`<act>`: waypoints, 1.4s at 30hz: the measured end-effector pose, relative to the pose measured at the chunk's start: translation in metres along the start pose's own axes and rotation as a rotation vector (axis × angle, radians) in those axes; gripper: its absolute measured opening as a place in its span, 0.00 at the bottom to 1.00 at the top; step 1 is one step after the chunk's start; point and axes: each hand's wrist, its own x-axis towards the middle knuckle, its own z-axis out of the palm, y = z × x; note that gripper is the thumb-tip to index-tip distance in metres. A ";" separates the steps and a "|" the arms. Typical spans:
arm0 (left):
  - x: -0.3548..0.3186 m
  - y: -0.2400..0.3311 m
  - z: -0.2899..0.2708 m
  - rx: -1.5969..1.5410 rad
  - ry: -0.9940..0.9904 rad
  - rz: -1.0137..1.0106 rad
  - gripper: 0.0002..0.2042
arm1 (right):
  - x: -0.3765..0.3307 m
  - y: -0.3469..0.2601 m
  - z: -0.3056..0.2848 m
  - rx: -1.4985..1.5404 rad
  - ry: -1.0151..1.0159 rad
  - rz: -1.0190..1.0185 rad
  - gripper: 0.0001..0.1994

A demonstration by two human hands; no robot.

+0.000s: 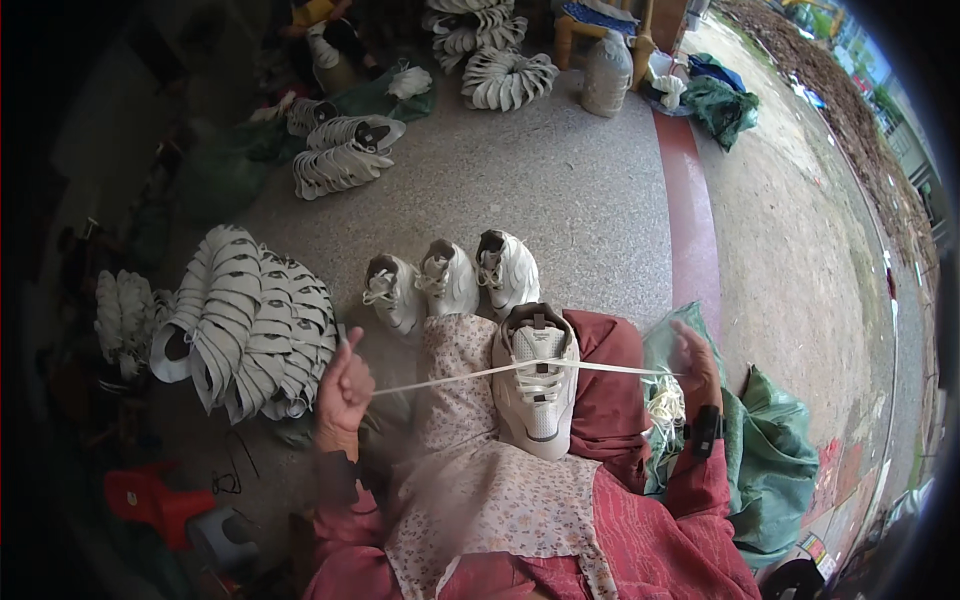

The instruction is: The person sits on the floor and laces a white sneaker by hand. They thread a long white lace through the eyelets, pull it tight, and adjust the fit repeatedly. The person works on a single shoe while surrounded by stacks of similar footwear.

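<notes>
A white sneaker (551, 424) with a dark lining rests on my lap, on a flowered apron (520, 510). Its white shoelace (450, 379) is threaded through the eyelets, and the two ends stretch out taut to either side. To the left of the shoe, my left hand (345, 388) is closed on one end. On the other side my right hand (698, 362) grips the opposite end, its fingers slightly smeared. Three laced sneakers, among them a white sneaker (515, 275), stand in a row just beyond my knees.
Rows of nested shoe uppers (255, 315) are heaped at the left. More uppers (345, 155) lie farther off near a seated person (325, 25). A green sack (775, 450) with loose white laces (665, 410) sits at my right. A red stool (150, 505) stands lower left.
</notes>
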 end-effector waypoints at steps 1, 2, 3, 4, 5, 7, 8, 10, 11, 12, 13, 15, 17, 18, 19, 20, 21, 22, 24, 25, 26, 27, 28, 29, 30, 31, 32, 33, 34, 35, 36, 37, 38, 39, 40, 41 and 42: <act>0.001 -0.002 -0.005 0.100 0.103 -0.063 0.20 | -0.004 0.005 0.017 -0.346 0.000 -0.075 0.13; 0.007 -0.004 0.002 0.352 0.191 -0.062 0.20 | -0.007 0.005 0.040 -0.447 0.030 -0.020 0.13; 0.014 -0.012 0.013 0.603 0.272 -0.058 0.20 | -0.011 0.005 0.062 -0.550 0.058 0.036 0.13; 0.020 -0.020 0.025 0.858 0.352 -0.049 0.20 | -0.016 0.004 0.085 -0.649 0.080 0.094 0.13; 0.030 -0.024 0.035 1.039 0.299 -0.026 0.22 | -0.017 0.007 0.102 -0.634 0.039 0.135 0.13; 0.049 -0.042 0.070 1.086 0.126 0.101 0.23 | -0.018 0.014 0.126 -0.652 -0.048 0.178 0.13; 0.056 -0.052 0.089 1.106 0.041 0.167 0.23 | -0.018 0.017 0.136 -0.688 -0.095 0.178 0.13; 0.071 -0.072 0.127 1.107 -0.137 0.128 0.23 | -0.017 0.019 0.143 -0.691 -0.194 0.207 0.13; 0.076 -0.083 0.138 1.105 -0.196 0.122 0.22 | -0.014 0.021 0.146 -0.656 -0.261 0.239 0.13; 0.082 -0.095 0.146 1.097 -0.261 0.112 0.21 | -0.011 0.023 0.146 -0.622 -0.321 0.271 0.13; 0.088 -0.106 0.152 1.086 -0.323 0.101 0.20 | -0.007 0.026 0.145 -0.538 -0.320 0.367 0.08; 0.101 -0.123 0.158 1.157 -0.392 0.076 0.19 | 0.000 0.027 0.142 -0.961 -0.658 -0.329 0.07; 0.108 -0.135 0.164 1.189 -0.365 0.016 0.14 | 0.003 0.024 0.140 -1.125 -0.810 -0.591 0.10; 0.114 -0.139 0.158 1.234 -0.399 -0.008 0.13 | 0.002 0.023 0.141 -1.095 -0.810 -0.485 0.13; 0.120 -0.141 0.148 1.283 -0.429 -0.030 0.11 | 0.002 0.021 0.144 -1.061 -0.814 -0.382 0.15; 0.125 -0.143 0.139 1.331 -0.458 -0.052 0.10 | 0.003 0.020 0.146 -1.076 -0.836 -0.373 0.14; 0.125 -0.143 0.141 1.346 -0.467 -0.062 0.09 | 0.003 0.018 0.144 -1.093 -0.847 -0.360 0.14; 0.125 -0.143 0.144 1.362 -0.475 -0.072 0.08 | 0.004 0.017 0.143 -1.109 -0.859 -0.348 0.13; 0.126 -0.143 0.145 1.364 -0.488 -0.106 0.07 | 0.009 0.015 0.144 -1.074 -0.858 -0.373 0.11; 0.127 -0.144 0.144 1.351 -0.493 -0.129 0.08 | 0.009 0.014 0.146 -0.999 -0.781 -0.223 0.09; 0.128 -0.145 0.143 1.338 -0.499 -0.152 0.09 | 0.008 0.014 0.147 -0.914 -0.689 -0.084 0.08; 0.129 -0.146 0.141 1.332 -0.492 -0.152 0.09 | 0.007 0.013 0.153 -0.757 -0.516 0.206 0.07; 0.130 -0.149 0.139 1.326 -0.486 -0.152 0.09 | 0.006 0.011 0.159 -0.760 -0.443 0.292 0.07; 0.131 -0.150 0.137 1.320 -0.480 -0.151 0.09 | 0.004 0.010 0.166 -0.758 -0.366 0.375 0.06; 0.132 -0.151 0.140 1.310 -0.488 -0.163 0.09 | -0.001 0.009 0.171 -0.924 -0.382 0.264 0.06; 0.134 -0.152 0.142 1.300 -0.496 -0.174 0.09 | -0.004 0.008 0.173 -1.088 -0.396 0.149 0.06; 0.135 -0.154 0.145 1.288 -0.505 -0.185 0.09 | -0.005 0.010 0.169 -1.151 -0.403 0.069 0.06; 0.136 -0.153 0.144 1.275 -0.504 -0.191 0.08 | -0.004 0.014 0.167 -1.212 -0.416 -0.015 0.06; 0.137 -0.155 0.141 1.261 -0.502 -0.197 0.08 | -0.003 0.018 0.165 -1.274 -0.429 -0.100 0.05; 0.139 -0.156 0.138 1.245 -0.499 -0.200 0.08 | -0.005 0.022 0.161 -1.357 -0.400 -0.232 0.06; 0.140 -0.159 0.131 1.225 -0.530 -0.195 0.07 | -0.006 0.030 0.159 -1.438 -0.392 -0.367 0.06; 0.140 -0.161 0.124 1.230 -0.532 -0.181 0.07 | -0.005 0.041 0.164 -1.487 -0.410 -0.523 0.06; 0.139 -0.156 0.118 1.254 -0.507 -0.159 0.07 | -0.011 0.037 0.174 -1.547 -0.426 -0.353 0.06; 0.141 -0.155 0.122 1.324 -0.607 -0.050 0.07 | -0.006 0.046 0.166 -1.722 -0.449 -0.403 0.05; 0.144 -0.160 0.117 1.334 -0.664 0.113 0.09 | 0.000 0.057 0.152 -1.408 -0.385 -0.482 0.05; 0.144 -0.162 0.117 1.345 -0.645 0.125 0.09 | 0.005 0.056 0.145 -1.179 -0.425 -0.225 0.07; 0.145 -0.161 0.128 1.311 -0.650 0.051 0.09 | 0.010 0.052 0.134 -0.962 -0.386 0.017 0.11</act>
